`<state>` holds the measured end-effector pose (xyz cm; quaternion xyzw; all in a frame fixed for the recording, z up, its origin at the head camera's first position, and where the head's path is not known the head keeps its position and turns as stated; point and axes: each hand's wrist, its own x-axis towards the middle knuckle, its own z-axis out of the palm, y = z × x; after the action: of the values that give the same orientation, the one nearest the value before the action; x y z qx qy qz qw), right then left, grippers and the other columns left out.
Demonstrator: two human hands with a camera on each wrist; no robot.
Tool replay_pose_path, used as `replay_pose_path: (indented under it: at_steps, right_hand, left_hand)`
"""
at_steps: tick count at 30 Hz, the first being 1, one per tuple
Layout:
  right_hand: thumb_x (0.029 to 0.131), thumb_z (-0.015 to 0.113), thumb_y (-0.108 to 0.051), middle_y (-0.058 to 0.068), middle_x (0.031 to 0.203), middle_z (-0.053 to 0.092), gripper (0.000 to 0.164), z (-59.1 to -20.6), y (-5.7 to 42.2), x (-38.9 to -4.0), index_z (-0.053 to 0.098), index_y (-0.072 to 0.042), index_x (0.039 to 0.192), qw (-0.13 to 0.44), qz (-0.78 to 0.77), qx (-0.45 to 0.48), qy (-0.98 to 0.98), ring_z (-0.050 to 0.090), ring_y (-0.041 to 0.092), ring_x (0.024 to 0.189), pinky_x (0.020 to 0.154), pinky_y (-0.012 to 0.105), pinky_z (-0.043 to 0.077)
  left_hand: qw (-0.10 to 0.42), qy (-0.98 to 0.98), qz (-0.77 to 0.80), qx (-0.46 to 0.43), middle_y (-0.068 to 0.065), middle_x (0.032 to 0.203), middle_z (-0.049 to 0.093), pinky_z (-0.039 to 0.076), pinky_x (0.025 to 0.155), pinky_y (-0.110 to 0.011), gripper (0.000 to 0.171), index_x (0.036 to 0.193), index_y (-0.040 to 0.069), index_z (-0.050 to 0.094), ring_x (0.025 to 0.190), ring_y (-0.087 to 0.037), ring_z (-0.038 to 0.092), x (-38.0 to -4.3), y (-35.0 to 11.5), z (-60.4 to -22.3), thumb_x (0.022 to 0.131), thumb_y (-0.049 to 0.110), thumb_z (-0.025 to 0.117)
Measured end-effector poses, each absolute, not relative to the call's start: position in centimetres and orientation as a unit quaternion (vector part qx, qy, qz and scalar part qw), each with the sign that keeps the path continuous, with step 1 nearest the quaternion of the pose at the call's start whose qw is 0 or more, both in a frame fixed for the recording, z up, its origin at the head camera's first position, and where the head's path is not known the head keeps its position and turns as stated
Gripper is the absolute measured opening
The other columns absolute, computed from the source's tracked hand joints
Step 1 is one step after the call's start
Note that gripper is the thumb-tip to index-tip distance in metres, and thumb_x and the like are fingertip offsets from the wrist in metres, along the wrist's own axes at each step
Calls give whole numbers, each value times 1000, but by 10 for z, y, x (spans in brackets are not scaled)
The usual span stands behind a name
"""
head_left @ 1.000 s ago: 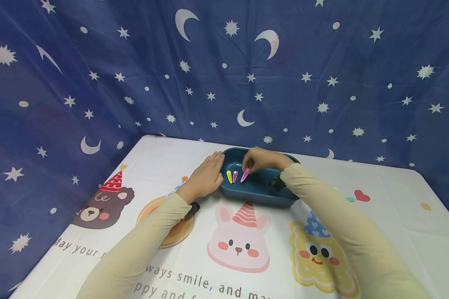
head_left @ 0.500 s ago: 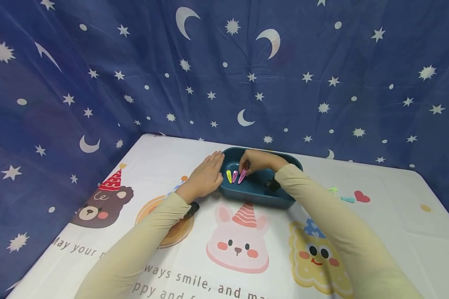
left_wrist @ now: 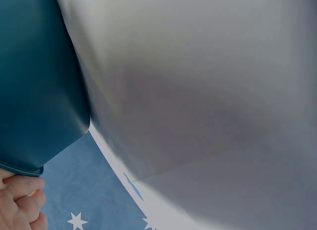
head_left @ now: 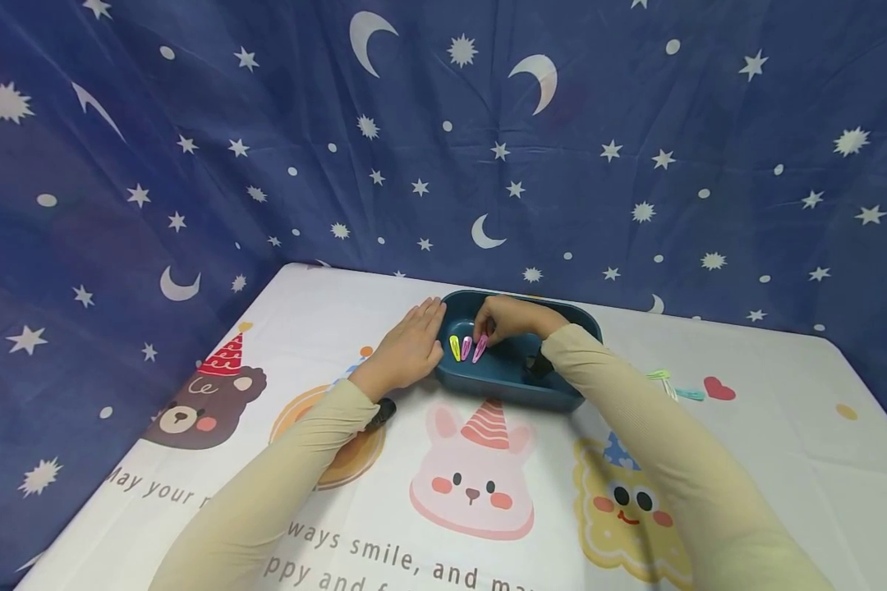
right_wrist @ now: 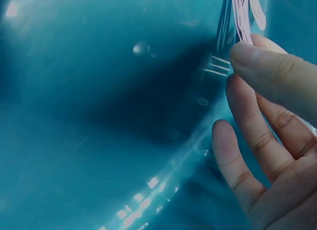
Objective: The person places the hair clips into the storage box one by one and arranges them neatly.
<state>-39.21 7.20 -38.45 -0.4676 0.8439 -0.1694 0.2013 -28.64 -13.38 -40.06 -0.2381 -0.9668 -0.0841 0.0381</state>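
A dark teal basin (head_left: 508, 392) stands at the back of the table. My left hand (head_left: 406, 343) rests against its left rim with fingers extended; in the left wrist view, the fingers (left_wrist: 22, 203) lie by the rim. Inside the basin, my right hand (head_left: 507, 318) pinches a pink snap hair clip (head_left: 480, 350) between thumb and forefinger, low over the floor. To its left, a second pink hair clip (head_left: 466, 349) and a yellow hair clip (head_left: 454, 349) lie side by side. The right wrist view shows the thumb (right_wrist: 272, 71) right at the clips' ends.
On the table right of the basin lie a green hair clip (head_left: 659, 375), a teal hair clip (head_left: 691, 395) and a whitish one (head_left: 669, 389), partly behind the right sleeve. A printed white tablecloth (head_left: 369, 509) covers the table. A blue starry curtain (head_left: 414, 148) hangs behind it.
My right hand has moved slightly left and down, bringing the pink hair clip beside the other two in the basin. The left hand stays at the rim.
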Motion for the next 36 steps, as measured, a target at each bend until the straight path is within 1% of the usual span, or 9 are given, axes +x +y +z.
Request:
replay_pose_path:
  at_steps: [7, 12, 19, 27, 36]
  right_hand:
    - [77, 70, 4, 12, 82, 71, 11, -385, 71, -392, 73, 0, 86, 204, -173, -470, 841, 59, 7, 67, 63, 21, 53]
    - [77, 70, 4, 11, 82, 71, 11, -385, 70, -391, 73, -1, 86, 206, -173, -464, 844, 59, 7, 67, 64, 21, 53]
    - [76, 71, 3, 8, 78, 70, 10, -389, 69, -392, 74, -3, 85, 199, -170, -464, 846, 58, 7, 67, 63, 20, 52]
    - [75, 71, 5, 12, 81, 71, 15, -388, 70, -394, 73, -1, 88, 203, -177, -468, 842, 60, 8, 67, 64, 22, 53]
    - [75, 71, 5, 11, 83, 71, 14, -386, 71, -392, 73, -1, 89, 201, -187, -463, 843, 61, 9, 68, 64, 23, 54]
  left_hand:
    - [43, -965, -92, -241, -21, 155, 22, 14, 120, -41, 61, 146, -7, 22, 146, -31, 16, -286, -134, -399, 94, 20, 37]
    - [45, -966, -87, -238, -19, 155, 22, 14, 120, -40, 60, 147, -6, 22, 146, -30, 17, -287, -133, -401, 95, 20, 38]
    - [38, -968, -86, -234, -18, 156, 20, 13, 121, -39, 61, 147, -5, 20, 147, -28, 15, -287, -133, -400, 95, 21, 39]
    - [40, -967, -85, -237, -19, 155, 20, 13, 121, -40, 60, 147, -6, 21, 146, -29, 15, -286, -133, -399, 95, 20, 38]
    - [41, -967, -81, -238, -19, 155, 21, 14, 121, -40, 60, 146, -6, 22, 146, -29, 15, -286, -133, -400, 95, 20, 37]
